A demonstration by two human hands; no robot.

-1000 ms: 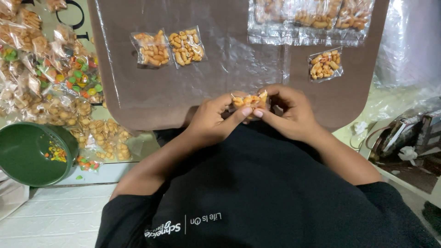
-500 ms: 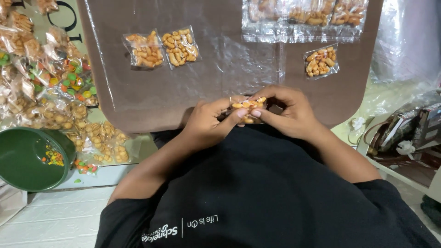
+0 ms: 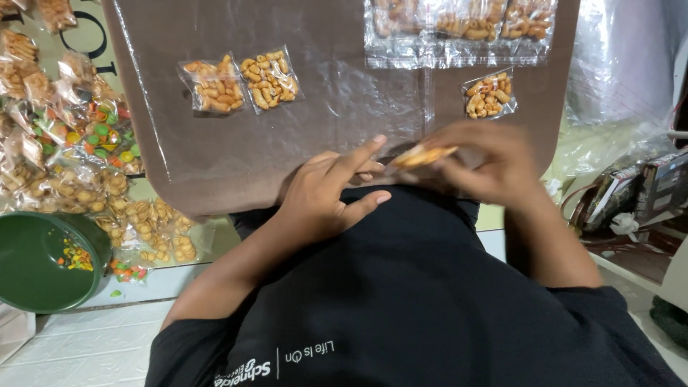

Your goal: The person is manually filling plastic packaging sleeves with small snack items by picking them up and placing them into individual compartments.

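Observation:
My right hand (image 3: 479, 161) is blurred and holds a small clear snack packet (image 3: 421, 155) of orange pieces at the near edge of the brown board (image 3: 236, 150). My left hand (image 3: 328, 192) sits just left of the packet with fingers spread and nothing in it; its fingertips come close to the packet. Both hands hover over my black shirt and the board's near edge. Two filled packets (image 3: 240, 83) lie side by side on the board at the upper left, and a single packet (image 3: 489, 94) lies at the upper right.
A strip of joined packets (image 3: 459, 25) lies along the board's far edge. Many filled snack packets (image 3: 64, 136) are heaped to the left. A green bowl (image 3: 36, 261) with a few coloured pieces sits at lower left. Boxes and clear plastic sheeting (image 3: 631, 193) lie at right.
Both hands were pinching the packet together. Now my left hand has let go and spread its fingers, while my right hand carries the packet to the right and slightly up.

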